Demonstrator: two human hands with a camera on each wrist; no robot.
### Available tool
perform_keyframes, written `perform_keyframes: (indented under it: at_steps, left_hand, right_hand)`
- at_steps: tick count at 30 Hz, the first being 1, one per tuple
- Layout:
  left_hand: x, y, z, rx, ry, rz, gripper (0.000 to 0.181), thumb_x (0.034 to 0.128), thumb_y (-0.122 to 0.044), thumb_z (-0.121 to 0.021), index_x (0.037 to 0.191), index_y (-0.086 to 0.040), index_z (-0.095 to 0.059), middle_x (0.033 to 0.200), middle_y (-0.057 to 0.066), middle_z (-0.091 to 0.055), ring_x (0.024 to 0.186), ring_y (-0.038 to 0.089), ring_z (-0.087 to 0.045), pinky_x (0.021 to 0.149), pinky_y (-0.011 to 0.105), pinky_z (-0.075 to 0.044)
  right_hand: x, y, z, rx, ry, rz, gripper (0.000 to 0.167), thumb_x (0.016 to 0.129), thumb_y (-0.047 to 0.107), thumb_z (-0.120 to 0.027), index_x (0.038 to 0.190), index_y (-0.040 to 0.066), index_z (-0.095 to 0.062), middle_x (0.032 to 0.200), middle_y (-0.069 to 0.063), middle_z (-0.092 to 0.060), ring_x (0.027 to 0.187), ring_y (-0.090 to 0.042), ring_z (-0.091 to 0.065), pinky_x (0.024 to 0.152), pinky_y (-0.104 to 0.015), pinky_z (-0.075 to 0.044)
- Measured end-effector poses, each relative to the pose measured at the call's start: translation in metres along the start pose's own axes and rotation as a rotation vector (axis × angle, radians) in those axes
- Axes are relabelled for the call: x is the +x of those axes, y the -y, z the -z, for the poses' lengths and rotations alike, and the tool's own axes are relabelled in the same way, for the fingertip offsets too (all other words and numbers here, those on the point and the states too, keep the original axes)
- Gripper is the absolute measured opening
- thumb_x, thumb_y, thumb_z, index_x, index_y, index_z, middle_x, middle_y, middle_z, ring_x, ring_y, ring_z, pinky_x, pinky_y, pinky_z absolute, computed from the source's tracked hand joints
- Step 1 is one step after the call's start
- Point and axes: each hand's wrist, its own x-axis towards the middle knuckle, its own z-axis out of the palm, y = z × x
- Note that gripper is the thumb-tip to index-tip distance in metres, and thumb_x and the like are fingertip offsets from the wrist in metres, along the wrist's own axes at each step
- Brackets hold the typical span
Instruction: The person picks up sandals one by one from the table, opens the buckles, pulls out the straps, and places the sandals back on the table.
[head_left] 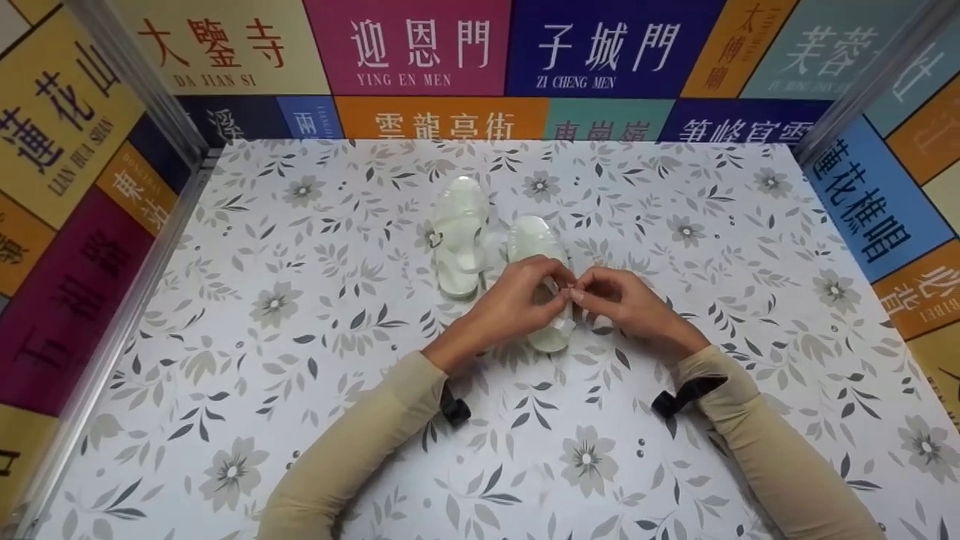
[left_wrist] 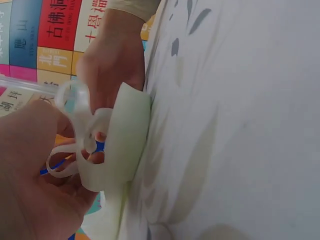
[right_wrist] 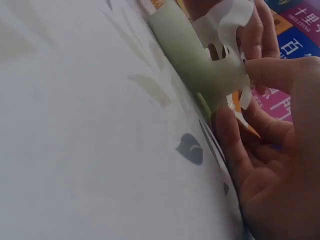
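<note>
Together over a pale sandal (head_left: 534, 234), a person's left hand (head_left: 517, 298) and right hand (head_left: 634, 304) meet at the fingertips, thumbs and forefingers apparently pinching its strap (left_wrist: 81, 124), though the exact grip is partly hidden. The sandal rests sole-down on a flower-printed table (head_left: 352, 457), a position that likely steadies it and lets both hands share the thin, flexible band. Just to its left, a second sandal (head_left: 454, 232) lies sole-down and untouched, slightly farther from the person, probably placed there to leave the fingers room.
</note>
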Motion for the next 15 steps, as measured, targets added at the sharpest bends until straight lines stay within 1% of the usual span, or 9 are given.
perform_keyframes:
  at_steps: [3,5,6,9,13,15]
  left_hand:
    - [-0.002,0.008,0.001,-0.038,0.005,0.015,0.024,0.0990,-0.018,-0.079,0.122,-0.011,-0.076,0.119,0.001,-0.075,0.110,0.012,-0.069,0.099,0.021,-0.057]
    - [-0.003,0.012,0.001,-0.086,-0.006,0.026,0.024,0.0973,-0.020,-0.083,0.119,-0.012,-0.077,0.118,0.001,-0.076,0.110,0.012,-0.070,0.098,0.019,-0.057]
    - [-0.003,0.014,0.001,-0.108,-0.014,0.029,0.024,0.0963,-0.022,-0.085,0.117,-0.012,-0.078,0.118,0.001,-0.077,0.110,0.012,-0.071,0.098,0.019,-0.058]
    - [-0.002,0.017,0.001,-0.147,-0.042,0.028,0.023,0.0932,-0.024,-0.088,0.112,-0.013,-0.081,0.115,-0.001,-0.080,0.107,0.010,-0.073,0.096,0.018,-0.059]
    - [-0.002,0.016,0.001,-0.114,-0.062,0.026,0.024,0.0913,-0.028,-0.090,0.111,-0.016,-0.084,0.113,-0.003,-0.081,0.105,0.007,-0.073,0.093,0.017,-0.059]
    - [-0.001,0.016,0.001,-0.094,-0.065,0.023,0.023,0.0920,-0.028,-0.089,0.112,-0.017,-0.084,0.114,-0.003,-0.081,0.105,0.007,-0.073,0.092,0.017,-0.059]
  right_hand:
    - [-0.002,-0.003,0.002,0.124,0.030,-0.037,0.023,0.109,0.014,-0.065,0.111,-0.009,-0.067,0.095,-0.014,-0.073,0.083,-0.017,-0.071,0.073,-0.027,-0.062]
    - [-0.004,-0.004,0.002,0.203,0.037,-0.080,0.027,0.109,0.016,-0.065,0.112,-0.011,-0.064,0.094,-0.013,-0.073,0.083,-0.018,-0.072,0.074,-0.028,-0.063]
    - [-0.005,-0.004,0.002,0.223,0.036,-0.102,0.029,0.109,0.018,-0.066,0.112,-0.011,-0.064,0.092,-0.012,-0.073,0.081,-0.018,-0.072,0.074,-0.028,-0.063]
    - [-0.008,-0.003,0.000,0.232,0.030,-0.143,0.033,0.109,0.022,-0.067,0.113,-0.011,-0.063,0.089,-0.009,-0.072,0.077,-0.016,-0.072,0.071,-0.027,-0.063]
    - [-0.010,-0.002,-0.005,0.195,-0.001,-0.135,0.032,0.110,0.023,-0.066,0.114,-0.009,-0.066,0.084,-0.007,-0.072,0.072,-0.013,-0.069,0.065,-0.022,-0.057]
    - [-0.009,-0.001,-0.007,0.195,-0.020,-0.126,0.031,0.110,0.023,-0.066,0.114,-0.008,-0.066,0.084,-0.007,-0.072,0.070,-0.013,-0.068,0.062,-0.020,-0.055]
